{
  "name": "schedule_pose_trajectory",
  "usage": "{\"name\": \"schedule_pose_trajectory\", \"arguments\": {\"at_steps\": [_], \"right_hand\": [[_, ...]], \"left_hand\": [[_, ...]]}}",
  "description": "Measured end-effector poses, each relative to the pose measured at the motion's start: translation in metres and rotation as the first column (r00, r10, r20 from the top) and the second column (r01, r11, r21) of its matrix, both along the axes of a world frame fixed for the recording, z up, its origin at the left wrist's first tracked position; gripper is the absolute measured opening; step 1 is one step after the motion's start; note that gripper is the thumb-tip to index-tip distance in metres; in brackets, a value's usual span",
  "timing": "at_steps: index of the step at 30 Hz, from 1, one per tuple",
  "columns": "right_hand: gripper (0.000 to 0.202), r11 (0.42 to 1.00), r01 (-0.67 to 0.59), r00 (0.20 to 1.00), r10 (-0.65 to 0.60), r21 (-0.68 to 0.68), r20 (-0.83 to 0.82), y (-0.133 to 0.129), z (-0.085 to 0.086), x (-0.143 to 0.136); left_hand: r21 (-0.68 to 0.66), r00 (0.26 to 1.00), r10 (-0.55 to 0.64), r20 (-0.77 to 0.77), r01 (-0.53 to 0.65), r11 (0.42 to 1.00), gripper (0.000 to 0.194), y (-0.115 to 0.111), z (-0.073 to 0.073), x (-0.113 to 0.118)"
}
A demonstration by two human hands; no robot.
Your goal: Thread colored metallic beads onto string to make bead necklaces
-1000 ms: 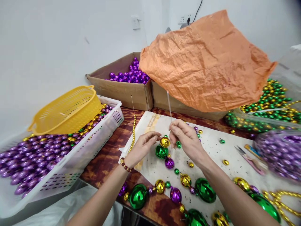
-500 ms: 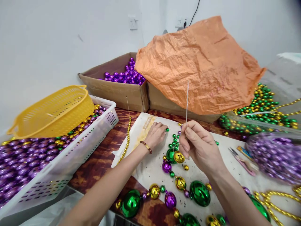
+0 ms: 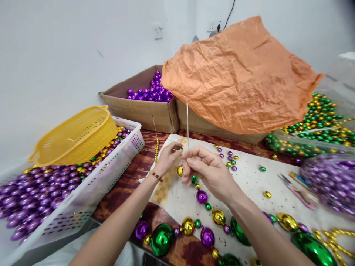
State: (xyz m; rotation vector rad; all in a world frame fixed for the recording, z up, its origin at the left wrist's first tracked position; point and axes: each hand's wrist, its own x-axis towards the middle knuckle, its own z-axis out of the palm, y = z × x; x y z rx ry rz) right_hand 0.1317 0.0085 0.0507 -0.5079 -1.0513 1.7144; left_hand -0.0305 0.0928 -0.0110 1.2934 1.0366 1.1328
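My right hand (image 3: 206,168) pinches a long thin needle (image 3: 188,125), which stands upright above the fingers. Just left of it, my left hand (image 3: 168,157) holds a small green bead (image 3: 181,149) at its fingertips, close to the needle. Below my right hand, a string of large and small beads runs over the white cloth (image 3: 246,177), with a purple bead (image 3: 202,197) and a gold bead (image 3: 218,217) among them. A large green bead (image 3: 161,239) lies near the front edge. Loose small purple, green and gold beads lie right of my right hand.
A white basket (image 3: 111,184) of purple beads with a yellow basket (image 3: 74,138) on it stands left. Behind are a cardboard box (image 3: 141,111) of purple balls and an orange sheet (image 3: 244,81). Scissors (image 3: 299,192) and bagged beads (image 3: 330,183) lie right.
My right hand has moved left with the needle, nearer my left hand. The green bead now sits at my left fingertips. The string's upper beads have shifted left, and the view has moved slightly.
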Motion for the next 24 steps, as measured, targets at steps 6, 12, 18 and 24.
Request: {"name": "schedule_pose_trajectory", "arguments": {"at_steps": [6,12,18,24], "right_hand": [[0.018,0.982,0.091,0.991,-0.072,-0.165,0.116,-0.029,-0.050,-0.007],[0.027,0.978,0.168,0.882,-0.095,-0.121,0.461,-0.058,-0.076,-0.014],[0.028,0.981,0.191,0.783,-0.160,0.012,0.601,-0.069,-0.077,-0.016],[0.029,0.976,0.215,0.763,-0.196,0.045,0.616,-0.071,-0.076,-0.018]], "left_hand": [[-0.270,0.945,0.034,0.327,0.059,0.961,0.019,-0.038,0.022,-0.041],[-0.333,0.832,0.094,0.547,0.113,0.936,0.019,-0.060,0.029,-0.042],[-0.394,0.766,0.163,0.622,0.127,0.910,0.019,-0.062,0.024,-0.044],[-0.404,0.757,0.168,0.631,0.136,0.904,0.016,-0.063,0.021,-0.045]]}}
